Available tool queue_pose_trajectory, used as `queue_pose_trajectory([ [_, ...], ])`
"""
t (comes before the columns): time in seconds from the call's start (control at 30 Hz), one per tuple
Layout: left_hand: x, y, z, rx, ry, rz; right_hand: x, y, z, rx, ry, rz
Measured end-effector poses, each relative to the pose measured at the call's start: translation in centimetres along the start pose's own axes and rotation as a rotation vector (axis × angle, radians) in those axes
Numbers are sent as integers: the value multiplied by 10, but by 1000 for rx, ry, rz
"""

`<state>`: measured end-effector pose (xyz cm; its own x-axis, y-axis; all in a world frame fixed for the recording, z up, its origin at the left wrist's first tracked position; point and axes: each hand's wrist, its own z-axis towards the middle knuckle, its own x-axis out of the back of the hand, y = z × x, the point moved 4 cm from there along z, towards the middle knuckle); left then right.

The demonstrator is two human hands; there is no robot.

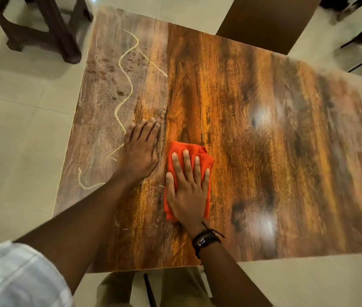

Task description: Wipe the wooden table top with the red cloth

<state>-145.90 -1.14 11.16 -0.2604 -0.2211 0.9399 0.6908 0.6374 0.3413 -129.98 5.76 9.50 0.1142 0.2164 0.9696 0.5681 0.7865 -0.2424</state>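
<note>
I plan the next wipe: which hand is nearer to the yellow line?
Left. The left hand lies beside the yellow line; the right hand presses the cloth, farther right.

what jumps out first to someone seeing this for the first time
The bright red cloth, pressed flat under the right hand near the front middle of the wooden table. Then the pale yellow squiggle and dark spots on the table's dull left part, with the left hand resting flat just beside the cloth.

A glossy wood-grain bench (264, 129) carries a red cloth (185, 147) toward its near edge. A pale yellow squiggle (126, 78) and brown spots (120, 93) mark its dull left side.
</note>
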Motion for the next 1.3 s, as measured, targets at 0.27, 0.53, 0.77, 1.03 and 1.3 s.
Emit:
queue_pose_trajectory([
  [0.27, -5, -2, 5, 7, 14, -15, 4, -11, 85, 15, -82, -32],
  [0.53, -14, -6, 8, 19, 44, -51, 0, -28, 216, -18, -64, -21],
  [0.77, -6, -3, 5, -3, 51, -47, 0, -29, 163, 2, -80, 28],
  [1.03, -1, -4, 0, -33, 14, -40, -7, -17, -60, 9, -36, 37],
  [1.3, -3, -7, 2, -29, 10, -36, -7, -24, -25, 30, -26, 1],
])
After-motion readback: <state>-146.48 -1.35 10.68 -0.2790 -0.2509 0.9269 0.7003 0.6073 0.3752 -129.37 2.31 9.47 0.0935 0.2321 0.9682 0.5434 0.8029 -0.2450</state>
